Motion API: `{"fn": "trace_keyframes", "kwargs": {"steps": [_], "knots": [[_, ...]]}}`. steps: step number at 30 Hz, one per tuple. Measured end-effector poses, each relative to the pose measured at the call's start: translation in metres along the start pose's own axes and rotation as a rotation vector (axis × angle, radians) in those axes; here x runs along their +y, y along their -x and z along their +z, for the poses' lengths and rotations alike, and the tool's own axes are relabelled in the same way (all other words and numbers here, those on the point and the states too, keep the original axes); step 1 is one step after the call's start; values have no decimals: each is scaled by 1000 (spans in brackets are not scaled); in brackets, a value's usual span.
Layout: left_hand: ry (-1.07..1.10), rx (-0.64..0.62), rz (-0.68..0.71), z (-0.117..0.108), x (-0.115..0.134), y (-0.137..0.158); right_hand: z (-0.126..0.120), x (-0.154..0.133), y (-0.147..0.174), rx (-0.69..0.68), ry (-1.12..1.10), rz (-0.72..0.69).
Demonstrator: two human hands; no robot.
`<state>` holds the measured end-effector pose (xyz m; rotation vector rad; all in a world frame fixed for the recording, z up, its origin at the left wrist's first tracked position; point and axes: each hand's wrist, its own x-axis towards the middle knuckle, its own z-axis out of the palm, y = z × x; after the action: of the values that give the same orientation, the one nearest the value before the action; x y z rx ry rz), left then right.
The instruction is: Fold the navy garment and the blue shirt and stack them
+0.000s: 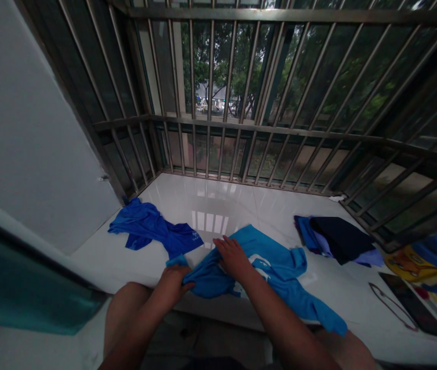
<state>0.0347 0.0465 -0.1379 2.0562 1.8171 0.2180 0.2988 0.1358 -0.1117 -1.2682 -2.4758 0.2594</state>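
Note:
A light blue shirt (280,280) with a white print lies spread and partly rumpled on the white ledge, one sleeve hanging towards my right knee. My left hand (175,280) is closed around its left part near the front edge, with cloth bunched between thumb and fingers. Flat on the upper left of the shirt, my right hand (233,257) has its fingers stretched out over the fabric. Just beyond my left hand lies a crumpled darker blue shirt (152,226) with small white lettering at one end.
On the right of the white ledge (237,198) sits a pile of folded dark and blue clothes (337,239). Farther right are a dark tablet (414,303), a looped cord (390,308) and a blue and yellow container (430,262). Metal bars (222,123) line the window behind.

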Motion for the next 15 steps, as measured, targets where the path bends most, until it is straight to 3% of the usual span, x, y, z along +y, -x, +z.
{"fn": "trace_keyframes", "kwargs": {"steps": [3,6,10,13,15], "knots": [[30,-38,59,-30,7,-2,-18,19,-17,-17,18,25],[3,11,93,-79,12,-19,-58,53,-27,21,24,51],[-110,97,161,-167,32,-71,-141,86,-42,186,39,112],[-298,325,228,-237,66,-108,-218,94,-48,340,59,187],[-367,492,253,-275,93,-118,-269,91,-39,440,64,247]]}}
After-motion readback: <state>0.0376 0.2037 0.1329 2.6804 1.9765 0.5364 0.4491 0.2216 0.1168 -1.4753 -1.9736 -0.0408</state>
